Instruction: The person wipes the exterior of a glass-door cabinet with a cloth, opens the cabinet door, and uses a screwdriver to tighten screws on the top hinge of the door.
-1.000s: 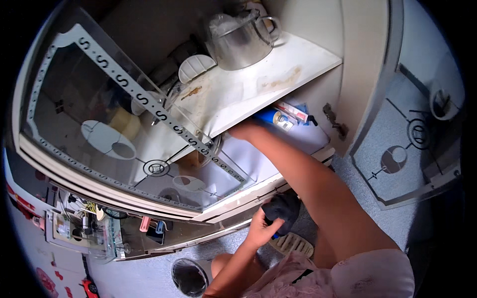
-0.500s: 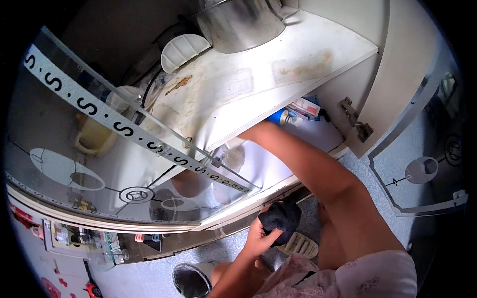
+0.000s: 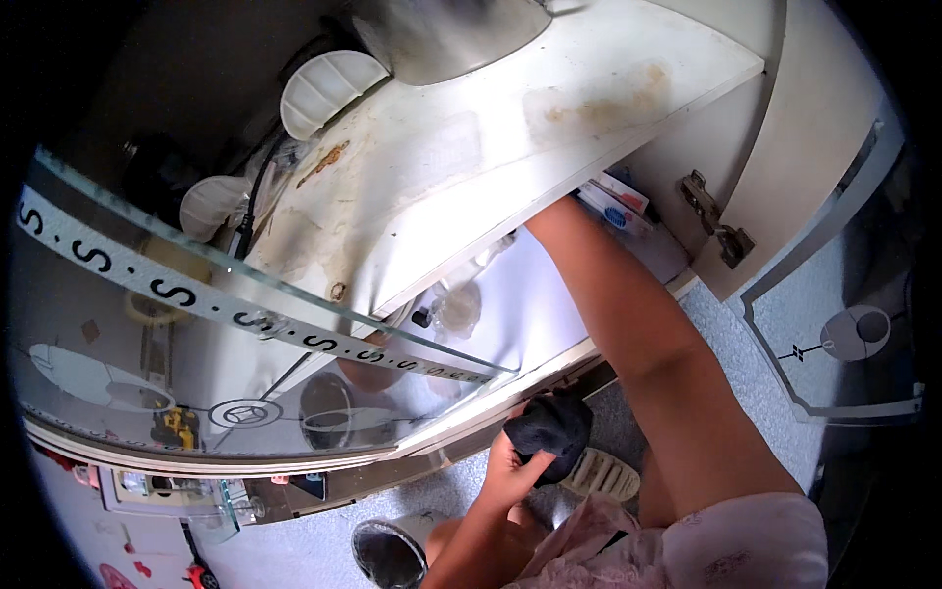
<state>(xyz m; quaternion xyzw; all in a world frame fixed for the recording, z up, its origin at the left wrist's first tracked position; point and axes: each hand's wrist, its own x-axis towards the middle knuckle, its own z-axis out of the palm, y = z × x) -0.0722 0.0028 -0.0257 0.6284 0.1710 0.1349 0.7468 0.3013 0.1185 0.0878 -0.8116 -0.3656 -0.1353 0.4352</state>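
Note:
My left hand (image 3: 506, 475) is closed round a bunched black cloth (image 3: 551, 428), held low in front of the cabinet. My right forearm (image 3: 601, 285) reaches into the lower compartment under the white shelf (image 3: 432, 167). The shelf edge hides my right hand, so neither its fingers nor anything in them can be seen. Small boxes (image 3: 620, 208) in white, pink and blue lie just right of my right wrist. Left of the forearm, a clear round plastic piece (image 3: 456, 308) lies on the compartment's white floor.
On the shelf stand a large metal pot (image 3: 446, 39), a white divided tray (image 3: 329, 93) and a black cable (image 3: 257, 201). A glass door (image 3: 245, 314) with a patterned strip spans the left; another door (image 3: 834, 294) hangs open at right. Below is a lined bin (image 3: 390, 552).
The view has shifted, and my right arm reaches further under the shelf. A blue cylinder beside the right wrist is now out of sight. My left hand keeps its hold on the black cloth.

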